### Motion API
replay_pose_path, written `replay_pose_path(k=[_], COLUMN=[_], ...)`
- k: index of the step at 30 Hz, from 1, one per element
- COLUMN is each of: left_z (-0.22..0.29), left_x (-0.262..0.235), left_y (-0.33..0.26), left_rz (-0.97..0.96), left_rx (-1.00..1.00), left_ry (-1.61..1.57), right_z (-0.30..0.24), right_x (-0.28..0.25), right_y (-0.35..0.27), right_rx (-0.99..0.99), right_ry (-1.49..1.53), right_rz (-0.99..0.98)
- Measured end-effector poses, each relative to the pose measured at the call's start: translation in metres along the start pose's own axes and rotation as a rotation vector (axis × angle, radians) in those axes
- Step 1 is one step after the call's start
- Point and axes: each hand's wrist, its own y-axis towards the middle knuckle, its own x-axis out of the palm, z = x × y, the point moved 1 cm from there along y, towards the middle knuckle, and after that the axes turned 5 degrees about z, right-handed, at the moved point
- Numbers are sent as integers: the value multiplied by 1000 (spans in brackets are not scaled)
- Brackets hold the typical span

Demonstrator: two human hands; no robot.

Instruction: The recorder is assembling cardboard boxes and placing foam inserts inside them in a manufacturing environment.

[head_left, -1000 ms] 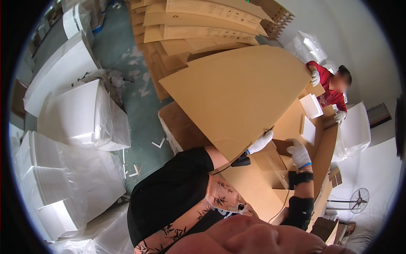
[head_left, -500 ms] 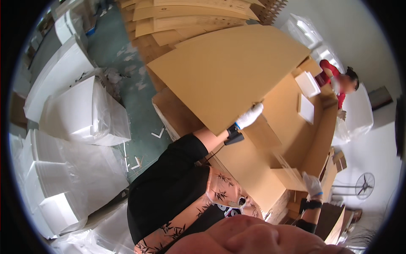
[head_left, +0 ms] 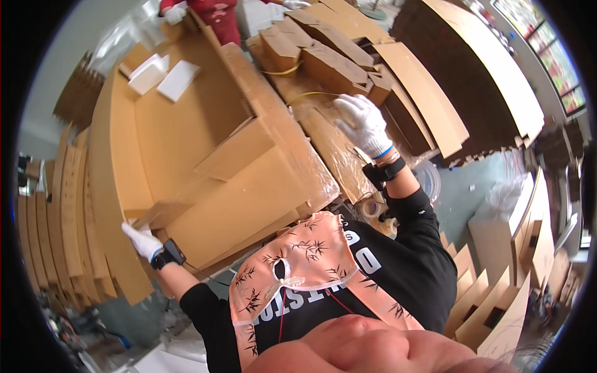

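Observation:
A large cardboard box (head_left: 196, 118), its top open, stands in front of me to the left. My left hand (head_left: 143, 242), in a white knit glove, lies against the box's near left flap (head_left: 112, 205) with its fingers stretched out. White foam pieces (head_left: 178, 81) sit at the far end inside the box. To the right, my gloved right hand (head_left: 364, 124) is raised with its fingers apart and nothing in them. It is over a plastic-wrapped stack (head_left: 326, 133), near a yellow strap (head_left: 314, 94) and several folded cardboard pieces (head_left: 329, 65).
A co-worker in red (head_left: 217, 18) stands at the box's far end, one gloved hand (head_left: 176, 13) by its edge. Cardboard sheets (head_left: 68, 211) line the left side. At the right are a large cardboard stack (head_left: 460, 68) and upright panels (head_left: 491, 298). A tape roll (head_left: 371, 208) lies near me.
My view has swung round to the right. The left hand has gone from the large flap's edge to against its surface. My right hand has moved from the box to above the wrapped stack.

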Motion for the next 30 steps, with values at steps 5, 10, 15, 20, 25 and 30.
replay_pose_path(k=[5,10,15,20,25,30], left_z=[2,-11,-5,3,12,13], left_x=[-46,-60,-64,-69,-37,-46], left_y=[-24,-39,-44,-51,-66,-79], left_rz=[78,102,85,83,0,-20], left_rx=[154,165,225,224,199,158], left_ry=[251,415,448,464,513,596], right_z=[129,191,202,229,256,248], right_x=[-48,-86,-92,-101,-126,-99], right_y=[-147,-249,-277,-283,-273,-217], right_rx=[645,1033,1057,909,1010,1018], right_ry=[-643,-1099,-1006,-1028,-1151,-972], right_rz=[64,-299,-449,-283,-395,-341])
